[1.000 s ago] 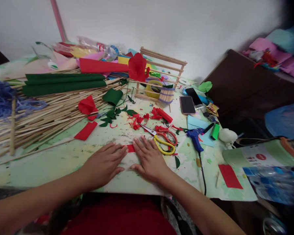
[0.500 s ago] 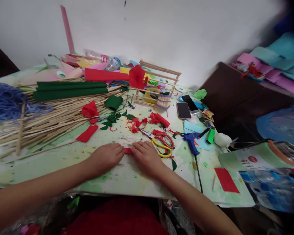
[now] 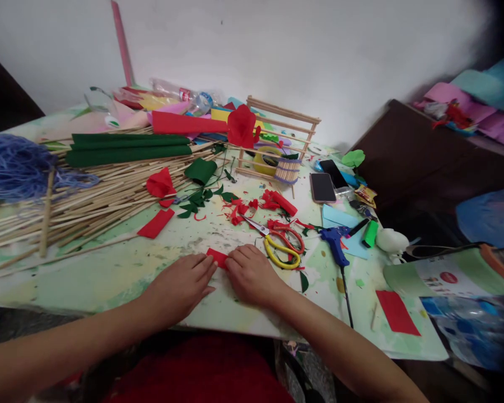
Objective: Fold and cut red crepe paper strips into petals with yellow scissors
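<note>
Head view: small red paper strip (image 3: 217, 257) lies on the paint-stained table (image 3: 109, 280) between both hands, ends hidden. Left hand (image 3: 182, 282), fingers together, touches it; right hand (image 3: 252, 274) curls over it. Grip on either cannot be told.

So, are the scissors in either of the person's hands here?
No, the scissors lie on the table, beyond the right hand.

And here's the red piece (image 3: 217, 257) — small, bright, plain-faced — slanting slightly across the pale, stained tabletop (image 3: 96, 285), between the left hand (image 3: 182, 285) and the right hand (image 3: 254, 275), its right end tucked out of sight beneath the right fingers.
</note>
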Demonstrator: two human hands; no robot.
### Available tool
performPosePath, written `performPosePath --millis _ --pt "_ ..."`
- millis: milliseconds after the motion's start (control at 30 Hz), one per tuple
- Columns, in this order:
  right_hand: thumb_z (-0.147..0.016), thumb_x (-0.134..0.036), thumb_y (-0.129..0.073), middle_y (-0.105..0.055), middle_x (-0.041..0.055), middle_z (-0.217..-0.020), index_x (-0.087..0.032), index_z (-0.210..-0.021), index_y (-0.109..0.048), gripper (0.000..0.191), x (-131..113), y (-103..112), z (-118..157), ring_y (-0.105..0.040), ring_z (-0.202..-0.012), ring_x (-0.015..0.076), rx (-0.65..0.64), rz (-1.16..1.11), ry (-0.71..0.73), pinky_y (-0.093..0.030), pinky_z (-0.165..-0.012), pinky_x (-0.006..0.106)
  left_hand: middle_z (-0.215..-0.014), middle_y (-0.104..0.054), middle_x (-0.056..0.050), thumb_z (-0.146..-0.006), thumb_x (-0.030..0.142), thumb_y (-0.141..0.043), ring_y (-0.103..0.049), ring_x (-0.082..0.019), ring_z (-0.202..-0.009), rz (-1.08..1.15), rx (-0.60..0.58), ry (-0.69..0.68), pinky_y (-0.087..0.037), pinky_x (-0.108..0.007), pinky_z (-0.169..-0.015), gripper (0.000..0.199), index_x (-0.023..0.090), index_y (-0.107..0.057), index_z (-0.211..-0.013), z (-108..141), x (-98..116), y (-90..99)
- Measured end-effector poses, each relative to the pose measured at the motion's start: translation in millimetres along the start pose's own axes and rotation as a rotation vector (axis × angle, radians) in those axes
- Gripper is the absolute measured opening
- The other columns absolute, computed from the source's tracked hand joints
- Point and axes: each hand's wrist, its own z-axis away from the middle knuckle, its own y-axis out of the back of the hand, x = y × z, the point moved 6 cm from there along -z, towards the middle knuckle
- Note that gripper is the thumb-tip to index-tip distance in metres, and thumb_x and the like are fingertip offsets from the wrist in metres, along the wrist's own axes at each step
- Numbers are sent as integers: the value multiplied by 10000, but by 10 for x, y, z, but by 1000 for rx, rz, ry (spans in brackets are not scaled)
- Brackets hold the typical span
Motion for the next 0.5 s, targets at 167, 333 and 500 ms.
performPosePath --millis 167,333,500 --pt "-904 -171 -458 -595 68 -904 -148 -888 -598 142 63 -31 14 -464 -859 196 -32 -5 25 -353 -786 326 -1093 -665 -231 -902 293 -469 -611 -321 -1001 -33 -33 4 -462 -449 -869 376 23 -636 -1103 -9 -17 -15" --pt "-904 -149 -431 -590 85 -879 -131 -878 -595 167 68 -56 7 -459 -844 197 -35 -8 26 -348 -796 339 -1138 -651 -210 -923 283 -418 -586 -293 -1074 49 -3 46 -435 -430 -932 369 56 -632 -1121 -11 -73 -29" --pt "-853 -163 -477 -589 91 -881 -127 -884 -594 127 39 -42 17 -460 -844 206 -39 -66 4 -352 -793 347 -1083 -677 -182 -929 242 -393 -608 -275 -1024 76 0 23 -464 -426 -901 345 78 -643 -1101 -8 -66 -33"
